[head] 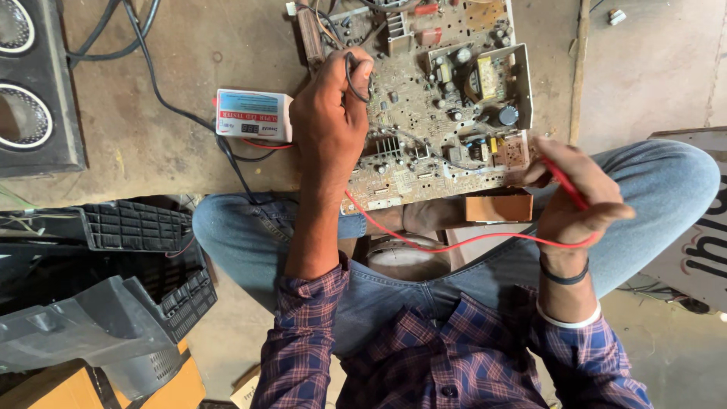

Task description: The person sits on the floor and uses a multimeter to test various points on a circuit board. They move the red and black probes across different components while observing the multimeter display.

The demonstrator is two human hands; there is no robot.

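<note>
On a dusty concrete floor [174, 151] we sit cross-legged, knees in blue jeans framing one bare circuit board [435, 106] that lies flat ahead of us. Our left hand [331, 121] reaches forward over the board's near-left part, fingers curled shut around a black probe lead [351, 76] pressed down toward the components. Our right hand [573, 201] rests above the right knee, just off the board's right corner, pinching one red probe [564, 184] whose red wire [447, 244] loops back across our lap. We count one white tester box [254, 115] left of the board, two speaker cones [23, 76] at the far left, and a heap of grey and black plastic casings [113, 295].
</note>
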